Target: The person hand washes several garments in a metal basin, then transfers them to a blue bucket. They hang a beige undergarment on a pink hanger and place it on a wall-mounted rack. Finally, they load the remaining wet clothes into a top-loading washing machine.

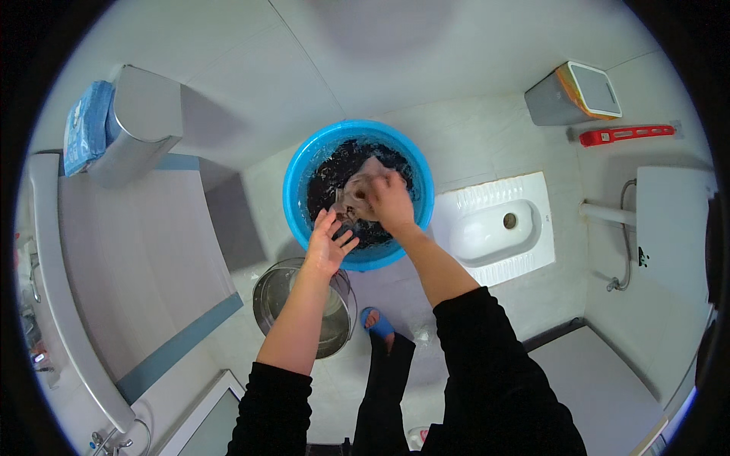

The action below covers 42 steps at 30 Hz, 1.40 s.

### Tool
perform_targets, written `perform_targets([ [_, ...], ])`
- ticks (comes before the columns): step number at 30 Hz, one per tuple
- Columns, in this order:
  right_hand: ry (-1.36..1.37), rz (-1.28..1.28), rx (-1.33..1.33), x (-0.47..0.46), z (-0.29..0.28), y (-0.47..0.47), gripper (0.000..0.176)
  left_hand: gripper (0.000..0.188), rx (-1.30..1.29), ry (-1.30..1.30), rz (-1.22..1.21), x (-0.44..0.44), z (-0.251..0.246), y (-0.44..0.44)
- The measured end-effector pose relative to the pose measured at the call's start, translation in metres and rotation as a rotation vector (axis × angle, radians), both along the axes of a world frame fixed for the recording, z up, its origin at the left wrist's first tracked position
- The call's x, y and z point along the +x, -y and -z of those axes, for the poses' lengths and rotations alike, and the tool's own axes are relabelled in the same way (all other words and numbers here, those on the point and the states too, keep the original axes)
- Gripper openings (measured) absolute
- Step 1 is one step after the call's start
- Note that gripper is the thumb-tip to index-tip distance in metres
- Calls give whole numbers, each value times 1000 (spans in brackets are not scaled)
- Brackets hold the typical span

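Note:
A round blue plastic basin (291,191) holds dark, wet-looking fabric (331,174) in water. Over it, my right hand (392,202) grips a bunched light-coloured wet cloth (372,170), its fingers partly blurred. My left hand (331,242) is at the basin's near left side, palm up with its fingers apart; the cloth's lower end hangs close to its fingertips, and whether they touch cannot be told. Beneath my left forearm, a metal bucket (261,296) stands on the floor beside the basin.
A white squat toilet (502,251) is set in the floor to the right. Beyond it are a grey lidded bin (553,97) and a red wall-mounted holder (627,134). A bathtub (57,273) lies left. My blue slipper (381,325) is near the bucket.

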State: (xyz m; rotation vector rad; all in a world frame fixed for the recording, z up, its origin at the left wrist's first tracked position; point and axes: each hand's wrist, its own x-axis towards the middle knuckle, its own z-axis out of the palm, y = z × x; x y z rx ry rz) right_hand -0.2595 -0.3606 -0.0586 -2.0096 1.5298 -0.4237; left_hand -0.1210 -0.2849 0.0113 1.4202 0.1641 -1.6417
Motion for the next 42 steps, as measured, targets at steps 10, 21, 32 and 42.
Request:
perform_targets([
  [10,-294,-219,520,3,13,-1,26,93,126,-239,19,14,-16,-8],
  [21,1109,58,667,6,-120,-33,20,55,-150,-293,-44,11,-42,9],
  [32,1666,871,899,-1,-107,-14,57,44,-368,-470,-69,-3,-130,40],
  [42,1459,72,383,8,-184,-24,46,34,-183,-212,-46,0,-124,43],
])
